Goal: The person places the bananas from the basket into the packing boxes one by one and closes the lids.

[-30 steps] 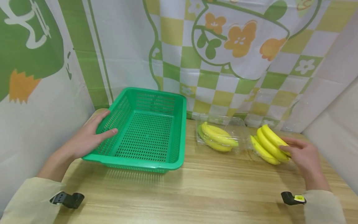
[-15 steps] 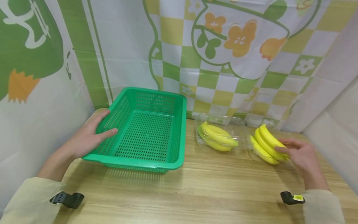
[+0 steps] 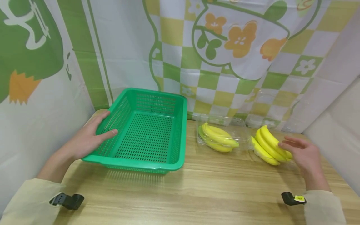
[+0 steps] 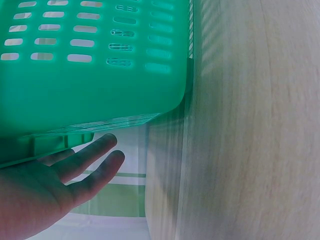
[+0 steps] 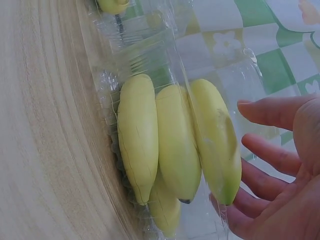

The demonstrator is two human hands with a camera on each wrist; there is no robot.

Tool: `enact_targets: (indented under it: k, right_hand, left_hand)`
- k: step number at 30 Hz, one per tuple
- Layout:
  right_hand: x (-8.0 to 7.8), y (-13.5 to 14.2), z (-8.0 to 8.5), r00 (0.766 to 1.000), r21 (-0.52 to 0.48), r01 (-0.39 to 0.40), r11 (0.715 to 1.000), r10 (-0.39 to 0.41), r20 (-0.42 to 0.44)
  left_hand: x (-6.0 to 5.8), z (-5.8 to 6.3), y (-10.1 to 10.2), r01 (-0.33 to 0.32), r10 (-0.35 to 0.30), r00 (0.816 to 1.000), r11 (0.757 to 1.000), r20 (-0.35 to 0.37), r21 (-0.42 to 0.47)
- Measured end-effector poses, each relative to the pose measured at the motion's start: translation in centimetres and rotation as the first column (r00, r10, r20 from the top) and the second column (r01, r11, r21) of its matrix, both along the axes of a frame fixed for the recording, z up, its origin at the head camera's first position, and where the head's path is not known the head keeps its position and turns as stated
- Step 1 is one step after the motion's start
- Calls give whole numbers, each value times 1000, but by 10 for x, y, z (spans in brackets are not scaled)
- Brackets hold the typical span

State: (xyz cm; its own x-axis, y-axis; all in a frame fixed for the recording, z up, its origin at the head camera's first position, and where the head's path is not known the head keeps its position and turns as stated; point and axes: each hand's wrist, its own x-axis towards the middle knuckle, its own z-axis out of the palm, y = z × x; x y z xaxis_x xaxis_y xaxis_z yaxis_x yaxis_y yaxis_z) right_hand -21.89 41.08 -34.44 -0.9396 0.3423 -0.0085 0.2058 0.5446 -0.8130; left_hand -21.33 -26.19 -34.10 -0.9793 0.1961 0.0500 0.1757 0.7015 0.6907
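A green perforated basket [image 3: 182,131] stands on the left of the wooden table [image 3: 213,187]. My left hand [image 3: 84,140] rests on its left rim, thumb inside the wall and straight fingers [image 4: 85,160] outside under the rim [image 4: 100,95]. A bunch of yellow bananas [image 3: 268,144] lies in a clear plastic tray at the right. My right hand [image 3: 302,154] hovers just right of it with fingers spread. The right wrist view shows the fingers [image 5: 272,112] straight beside the bananas [image 5: 175,150], the lower ones close to or touching a tip. It holds nothing.
A second bunch of bananas [image 3: 217,137] sits in a clear plastic box between the basket and the right bunch. A patterned cloth backdrop [image 3: 225,62] hangs close behind the table and along both sides.
My right hand has let go of the right banana bunch and opened its fingers. The bunch has settled slightly lower in its tray. The left hand and basket have not moved.
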Motion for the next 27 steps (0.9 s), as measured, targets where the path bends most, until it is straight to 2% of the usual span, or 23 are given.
enact_targets:
  k: [4,11,18,23,27]
  right_hand:
    - [1,-2,1,999,-40,14,999,-15,-33]
    - [2,-6,5,991,-221,-10,975,-20,-135]
    - [4,-12,14,981,-291,-31,956,-27,-194]
    - [6,-12,19,979,-299,-34,954,-29,-204]
    - [8,-9,21,978,-297,-23,955,-40,-203]
  left_hand:
    - [0,0,0,-2,2,1000,1000,0,-3]
    - [0,1,0,-3,3,1000,1000,-6,-17]
    - [1,1,-1,1,-3,999,999,-37,-42]
    - [0,2,1,-17,6,996,992,-94,-122]
    - [-1,10,7,-46,19,990,981,-142,-188]
